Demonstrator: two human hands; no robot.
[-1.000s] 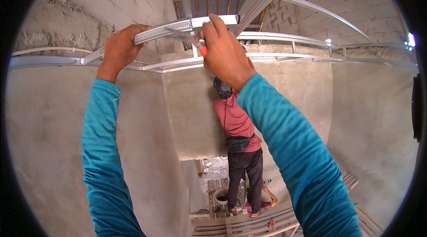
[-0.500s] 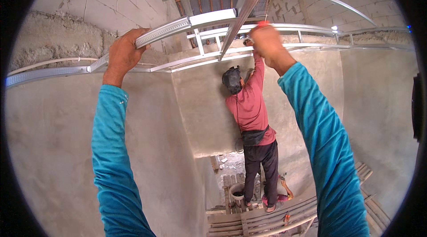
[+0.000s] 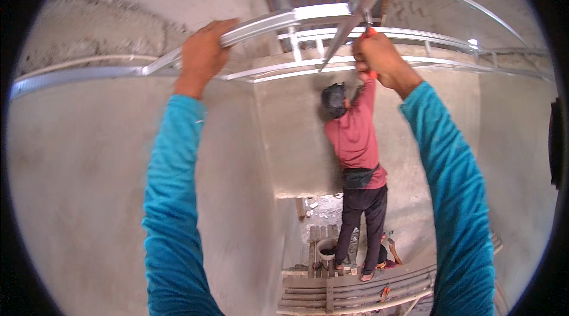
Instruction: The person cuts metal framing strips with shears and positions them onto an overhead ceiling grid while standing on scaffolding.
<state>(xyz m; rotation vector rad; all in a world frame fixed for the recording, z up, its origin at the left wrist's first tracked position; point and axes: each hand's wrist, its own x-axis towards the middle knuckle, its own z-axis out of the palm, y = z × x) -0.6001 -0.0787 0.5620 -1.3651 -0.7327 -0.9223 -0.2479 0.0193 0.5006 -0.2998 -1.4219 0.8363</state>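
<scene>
Raised at the upper left, my left hand (image 3: 204, 52) is closed round a ribbed silver metal ceiling channel (image 3: 261, 26). That channel runs rightward to a long metal beam (image 3: 349, 25) crossing overhead. My right hand (image 3: 379, 58) is a fist on a red-handled tool (image 3: 371, 31), just right of the beam. Red shows above and below the fist, and a bit of metal sticks up at the beam's edge. My fingers hide most of the tool, so its exact kind is unclear.
A co-worker in a red shirt (image 3: 355, 144) stands ahead on a bamboo platform (image 3: 355, 295), arms raised to the wall. A bucket (image 3: 326, 249) and an orange-handled tool (image 3: 385, 291) are on the platform. Another person (image 3: 388, 257) is partly visible lower down. Metal framing (image 3: 438, 37) lines the walls.
The view has swung, so the scene sits further right. My right hand, blurred before, has come down slightly and closer against the beam. My left hand still grips the channel.
</scene>
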